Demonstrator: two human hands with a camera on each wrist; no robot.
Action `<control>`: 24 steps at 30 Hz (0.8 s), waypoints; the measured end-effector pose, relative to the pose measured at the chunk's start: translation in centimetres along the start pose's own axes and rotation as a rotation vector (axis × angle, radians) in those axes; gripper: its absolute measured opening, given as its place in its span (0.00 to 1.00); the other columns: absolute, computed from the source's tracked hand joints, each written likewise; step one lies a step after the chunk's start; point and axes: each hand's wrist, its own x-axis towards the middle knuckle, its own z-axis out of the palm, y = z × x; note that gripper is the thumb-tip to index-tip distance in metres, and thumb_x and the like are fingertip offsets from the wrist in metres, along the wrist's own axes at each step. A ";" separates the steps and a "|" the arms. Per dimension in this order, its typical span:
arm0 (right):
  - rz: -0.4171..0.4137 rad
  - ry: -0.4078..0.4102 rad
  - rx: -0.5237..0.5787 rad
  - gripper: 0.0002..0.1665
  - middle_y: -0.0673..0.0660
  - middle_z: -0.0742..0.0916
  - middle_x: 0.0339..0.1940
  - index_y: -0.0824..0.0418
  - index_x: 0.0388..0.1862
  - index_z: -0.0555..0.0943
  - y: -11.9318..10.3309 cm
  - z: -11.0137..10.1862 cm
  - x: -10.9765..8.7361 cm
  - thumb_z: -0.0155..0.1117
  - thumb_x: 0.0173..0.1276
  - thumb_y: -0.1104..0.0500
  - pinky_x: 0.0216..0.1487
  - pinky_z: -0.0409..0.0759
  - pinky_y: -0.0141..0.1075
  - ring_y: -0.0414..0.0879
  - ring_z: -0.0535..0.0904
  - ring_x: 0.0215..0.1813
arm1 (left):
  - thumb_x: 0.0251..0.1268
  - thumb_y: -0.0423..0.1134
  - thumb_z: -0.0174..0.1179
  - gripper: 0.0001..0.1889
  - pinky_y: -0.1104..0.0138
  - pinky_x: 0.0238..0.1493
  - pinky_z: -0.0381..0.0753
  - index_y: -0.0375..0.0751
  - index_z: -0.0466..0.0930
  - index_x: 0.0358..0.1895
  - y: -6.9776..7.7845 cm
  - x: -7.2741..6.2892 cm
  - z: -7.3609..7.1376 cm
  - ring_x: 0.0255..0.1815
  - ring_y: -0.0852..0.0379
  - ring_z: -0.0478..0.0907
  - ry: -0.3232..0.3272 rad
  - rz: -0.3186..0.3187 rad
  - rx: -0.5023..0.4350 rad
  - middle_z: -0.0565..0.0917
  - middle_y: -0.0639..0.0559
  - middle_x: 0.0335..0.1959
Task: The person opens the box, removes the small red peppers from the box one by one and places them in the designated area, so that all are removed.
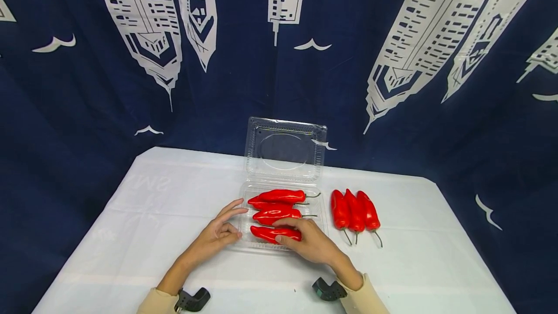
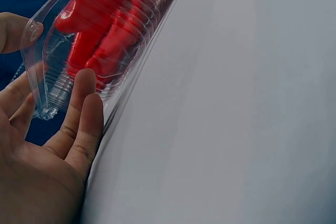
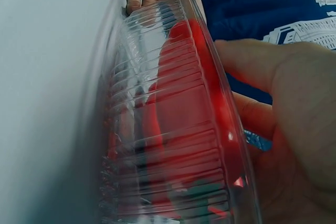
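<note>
Held the nearest red pepper with the right grip, in the clear box; touched the box's left side with the left grip wide.

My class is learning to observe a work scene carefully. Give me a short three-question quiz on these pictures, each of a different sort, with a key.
1. Count: How many red peppers lie on the white table outside the clear container?

2. True or false: The lid is closed over the container.

3. Multiple choice: Which hand grips a pepper? A) left B) right C) neither

Key:
1. Three, side by side.
2. False; the lid stands open at the container's far side.
3. B; the right hand grips the front pepper in the container.
</note>
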 end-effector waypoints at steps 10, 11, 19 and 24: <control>-0.030 0.013 -0.018 0.22 0.41 0.86 0.55 0.47 0.58 0.83 -0.1 -0.1 -0.1 0.71 0.65 0.46 0.59 0.79 0.38 0.41 0.78 0.58 | 0.68 0.29 0.60 0.30 0.72 0.42 0.82 0.37 0.65 0.73 0.1 -0.1 0.1 0.41 0.48 0.82 0.006 0.001 0.006 0.49 0.47 0.82; -0.032 0.011 -0.019 0.22 0.41 0.86 0.55 0.47 0.58 0.83 -0.1 -0.1 -0.1 0.72 0.65 0.47 0.59 0.79 0.38 0.41 0.78 0.58 | 0.68 0.29 0.61 0.30 0.72 0.42 0.82 0.37 0.65 0.73 0.1 -0.1 0.1 0.41 0.48 0.82 0.007 0.000 0.007 0.49 0.47 0.82; -0.070 0.006 -0.032 0.23 0.40 0.86 0.56 0.45 0.59 0.83 0.0 -0.2 -0.1 0.71 0.65 0.45 0.60 0.78 0.39 0.41 0.78 0.59 | 0.68 0.29 0.60 0.30 0.72 0.42 0.82 0.37 0.65 0.73 0.1 0.0 0.1 0.42 0.42 0.81 0.007 0.005 0.008 0.49 0.47 0.82; -0.060 0.046 -0.021 0.23 0.43 0.86 0.55 0.46 0.58 0.83 -0.2 -0.2 -0.3 0.72 0.64 0.46 0.56 0.79 0.37 0.43 0.78 0.56 | 0.68 0.29 0.61 0.30 0.72 0.42 0.82 0.37 0.66 0.73 0.0 0.0 0.0 0.41 0.44 0.82 0.007 0.001 0.003 0.50 0.48 0.82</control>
